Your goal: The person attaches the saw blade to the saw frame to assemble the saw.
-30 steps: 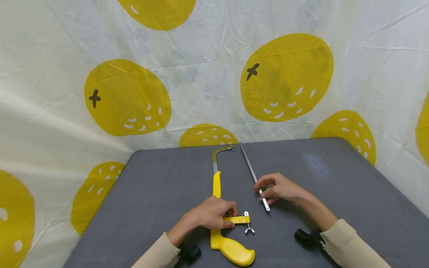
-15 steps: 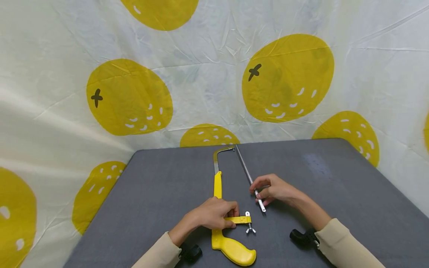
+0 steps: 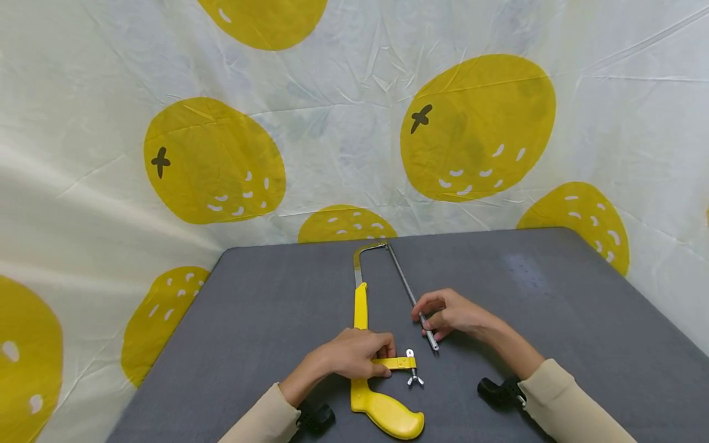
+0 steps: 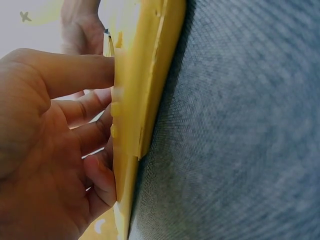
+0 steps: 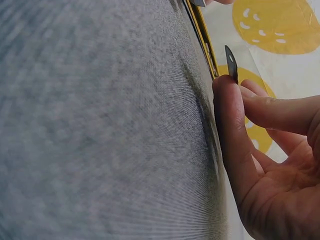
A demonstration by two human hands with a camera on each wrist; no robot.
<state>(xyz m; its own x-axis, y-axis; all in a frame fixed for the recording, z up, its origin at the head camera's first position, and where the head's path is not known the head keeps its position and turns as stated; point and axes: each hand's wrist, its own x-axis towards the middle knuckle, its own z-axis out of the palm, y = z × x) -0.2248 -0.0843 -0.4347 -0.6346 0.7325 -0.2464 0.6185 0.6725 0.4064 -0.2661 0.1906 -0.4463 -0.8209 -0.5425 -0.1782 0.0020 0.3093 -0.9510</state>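
A yellow hacksaw frame (image 3: 360,306) lies on the grey table, its curved metal end pointing away and its handle (image 3: 394,416) near me. My left hand (image 3: 357,354) grips the frame by its yellow crossbar, thumb on the near side. A wing nut (image 3: 415,378) hangs at the bar's right end. My right hand (image 3: 456,312) pinches a thin metal hacksaw blade (image 3: 401,277) near its close end. The blade's far tip meets the hooked far end of the frame in the head view. In the right wrist view the blade's holed near end (image 5: 230,62) sticks out past thumb and finger.
The grey table (image 3: 266,295) reaches back to a white cloth (image 3: 343,147) printed with yellow fruit. Black wrist mounts (image 3: 501,392) sit under both cuffs.
The right hand has shifted slightly left with the blade, bringing its far tip from right of the frame's hooked end onto it. The left hand keeps its grip on the frame.
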